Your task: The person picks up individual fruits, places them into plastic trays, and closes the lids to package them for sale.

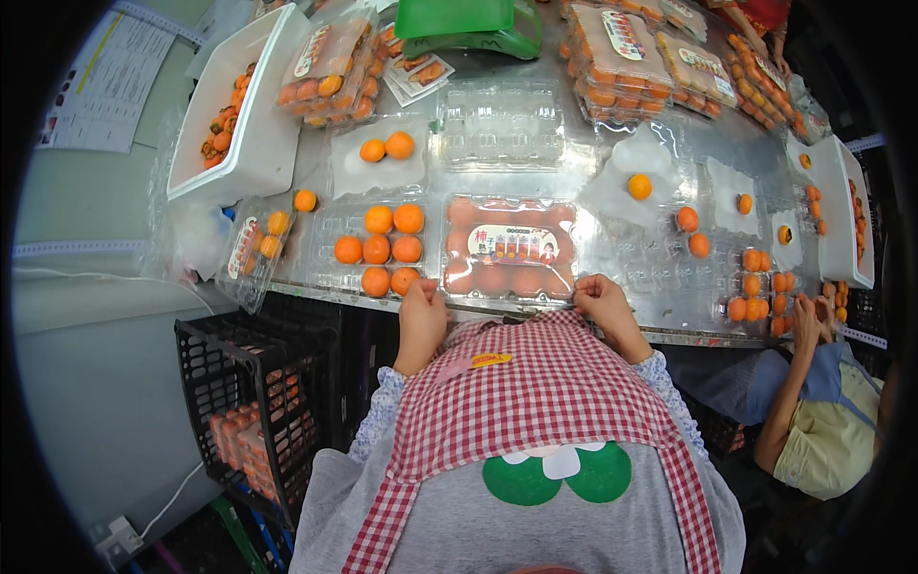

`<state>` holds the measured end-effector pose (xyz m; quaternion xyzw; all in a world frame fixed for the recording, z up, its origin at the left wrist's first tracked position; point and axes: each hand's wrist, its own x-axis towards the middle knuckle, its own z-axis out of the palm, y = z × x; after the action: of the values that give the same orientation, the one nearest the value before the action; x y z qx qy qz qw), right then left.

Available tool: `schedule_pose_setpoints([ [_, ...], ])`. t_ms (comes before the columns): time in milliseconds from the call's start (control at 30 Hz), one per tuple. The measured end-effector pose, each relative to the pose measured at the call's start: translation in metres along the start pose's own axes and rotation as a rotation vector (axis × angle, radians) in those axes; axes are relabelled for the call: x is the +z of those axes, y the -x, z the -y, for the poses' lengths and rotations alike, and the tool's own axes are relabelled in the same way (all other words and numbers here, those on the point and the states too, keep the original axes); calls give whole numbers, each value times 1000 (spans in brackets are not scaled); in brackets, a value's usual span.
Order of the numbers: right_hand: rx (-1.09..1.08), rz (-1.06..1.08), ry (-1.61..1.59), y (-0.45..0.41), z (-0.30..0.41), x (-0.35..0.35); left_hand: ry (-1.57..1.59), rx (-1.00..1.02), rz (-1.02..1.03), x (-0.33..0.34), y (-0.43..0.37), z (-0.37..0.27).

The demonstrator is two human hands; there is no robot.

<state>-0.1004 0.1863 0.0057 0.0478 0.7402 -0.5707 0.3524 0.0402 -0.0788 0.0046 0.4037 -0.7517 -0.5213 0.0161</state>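
Note:
Both of my hands are at the near corners of a closed clear plastic clamshell (pixel 510 269) full of orange persimmons, with a printed label on its lid. At its near left corner, my left hand (pixel 422 323) pinches the edge. My right hand (pixel 609 316) has thumb and fingers together on the near right corner. Left of it an open plastic tray (pixel 323 237) holds several loose persimmons. Behind it lies an empty clear clamshell (pixel 502 129). Two persimmons rest on a white foam sheet (pixel 351 172) at the back left.
A white foam box (pixel 276 143) of small persimmons stands left; stacked filled packs (pixel 617 64) and a green container (pixel 466 32) stand at the back. A black crate (pixel 258 337) is below the table edge. On the right, a co-worker's hands (pixel 807 319) are beside another tray.

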Motion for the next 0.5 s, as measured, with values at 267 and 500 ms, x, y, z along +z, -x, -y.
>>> schedule_pose_setpoints([
  [267,28,7,-10,1,1,-3,163,-171,182,-8,-6,-16],
  [500,-6,-12,78,0,4,2,202,-125,159,-7,-4,-17],
])
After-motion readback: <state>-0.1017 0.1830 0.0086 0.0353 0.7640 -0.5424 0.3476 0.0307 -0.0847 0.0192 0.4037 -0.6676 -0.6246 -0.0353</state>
